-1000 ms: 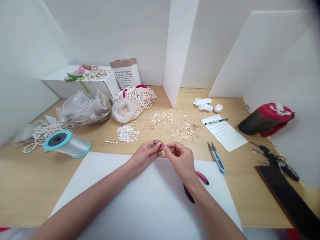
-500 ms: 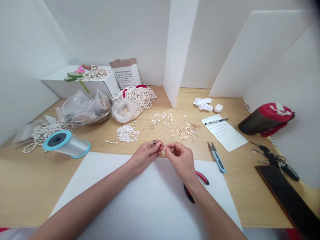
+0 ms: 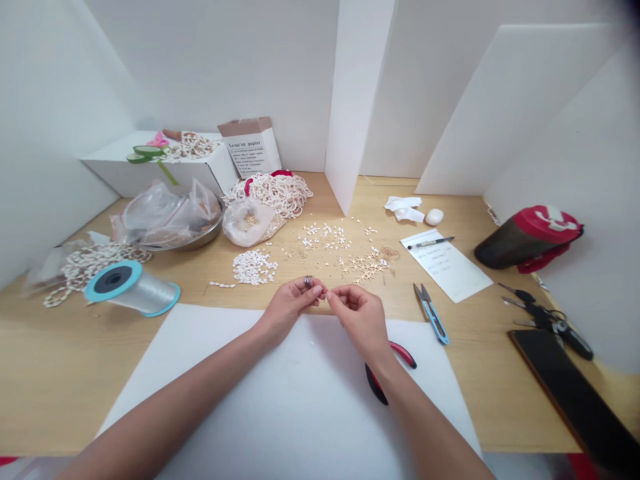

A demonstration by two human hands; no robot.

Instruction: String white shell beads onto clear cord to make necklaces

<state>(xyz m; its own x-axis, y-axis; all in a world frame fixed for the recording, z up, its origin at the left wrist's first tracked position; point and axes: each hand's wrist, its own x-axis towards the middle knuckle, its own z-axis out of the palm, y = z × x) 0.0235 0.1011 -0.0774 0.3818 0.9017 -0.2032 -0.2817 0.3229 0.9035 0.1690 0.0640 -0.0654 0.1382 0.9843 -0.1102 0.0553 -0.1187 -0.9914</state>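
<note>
Left hand [image 3: 291,308] more curled, tiny piece [image 3: 325,294] at fingertips

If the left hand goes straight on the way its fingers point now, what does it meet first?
The left hand would likely meet the right hand first; their fingertips look very close, possibly touching.

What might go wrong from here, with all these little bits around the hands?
The left hand and right hand seem to pinch a tiny piece, too small to identify; it could slip and get lost among the star-shaped pieces just beyond.
The right forearm crosses the red-and-black-handled tool and might nudge it.
The spool lies on its side, so a bump might roll it.
</note>
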